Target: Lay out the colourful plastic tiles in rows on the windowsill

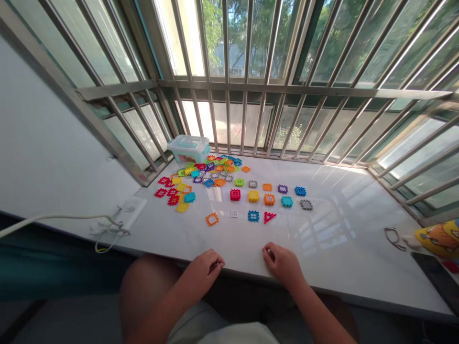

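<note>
My left hand [204, 269] rests at the front edge of the white ledge, its fingers curled closed with nothing visible in them. Opposite it, my right hand [282, 263] lies on the ledge in a loose fist, also without anything showing. Just beyond the hands is a row of plastic pieces: an orange square frame [212, 219], a small white window piece [234, 214], a blue notched square [253, 216] and a red triangle [269, 217]. Behind them stand a red block [235, 194], a yellow block [253, 196], an orange block [268, 199] and a teal block [287, 201].
Several mixed pieces [215, 174] lie heaped at the back left, near a lidded clear box [190, 149]. A white power strip [131, 213] with cables is at left. Glasses [394, 238], a yellow package [438, 239] and a dark phone-like slab [433, 277] are at right. Metal bars border the ledge.
</note>
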### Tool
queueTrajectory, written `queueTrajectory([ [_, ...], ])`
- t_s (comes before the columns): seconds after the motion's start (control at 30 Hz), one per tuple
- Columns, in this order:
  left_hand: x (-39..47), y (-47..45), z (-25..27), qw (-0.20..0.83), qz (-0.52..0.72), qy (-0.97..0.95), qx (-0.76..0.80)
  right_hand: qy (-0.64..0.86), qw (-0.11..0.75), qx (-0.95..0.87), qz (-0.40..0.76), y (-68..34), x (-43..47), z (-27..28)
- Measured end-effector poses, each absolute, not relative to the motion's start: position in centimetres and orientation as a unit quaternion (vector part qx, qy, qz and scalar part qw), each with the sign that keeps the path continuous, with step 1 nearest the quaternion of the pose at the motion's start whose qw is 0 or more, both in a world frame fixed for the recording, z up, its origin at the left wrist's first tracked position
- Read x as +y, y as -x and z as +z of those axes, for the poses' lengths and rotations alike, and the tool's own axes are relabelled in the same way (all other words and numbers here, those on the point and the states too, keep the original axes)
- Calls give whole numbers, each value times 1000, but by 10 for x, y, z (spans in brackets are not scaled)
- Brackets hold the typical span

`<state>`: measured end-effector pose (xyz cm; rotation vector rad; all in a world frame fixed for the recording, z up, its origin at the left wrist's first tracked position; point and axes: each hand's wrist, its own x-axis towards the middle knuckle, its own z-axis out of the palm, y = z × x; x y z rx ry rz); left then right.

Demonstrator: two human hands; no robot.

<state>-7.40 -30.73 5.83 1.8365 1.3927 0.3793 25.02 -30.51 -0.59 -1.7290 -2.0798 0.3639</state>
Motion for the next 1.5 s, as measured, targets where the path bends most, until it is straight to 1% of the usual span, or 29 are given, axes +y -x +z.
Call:
queueTrajectory([
  [0.27, -304, 76, 50, 388, 110, -747, 529, 621, 202, -747, 119, -250, -306, -6],
  [0.5, -302, 77, 48, 379, 134, -761, 509, 624, 201, -744, 128, -250, -306, -7],
  [0.97, -302, 70, 50, 369, 138, -792, 466, 620, 203, -749, 119, -252, -305, -5],
  [1.07, -303, 70, 49, 376, 149, -789, 462, 591, 214, -770, 105, -248, -311, -5],
  [1.17, -306, 68, 48, 395, 147, -778, 466, 520, 226, -815, 123, -233, -329, -3],
  [1.23, -309, 67, 46, 405, 141, -773, 466, 472, 218, -843, 138, -218, -347, -3],
  [1.33, -314, 63, 43, 410, 134, -770, 470, 426, 186, -877, 126, -196, -370, -7],
  [1.5, -317, 59, 38, 414, 128, -773, 464, 436, 133, -885, 98, -180, -388, -25],
])
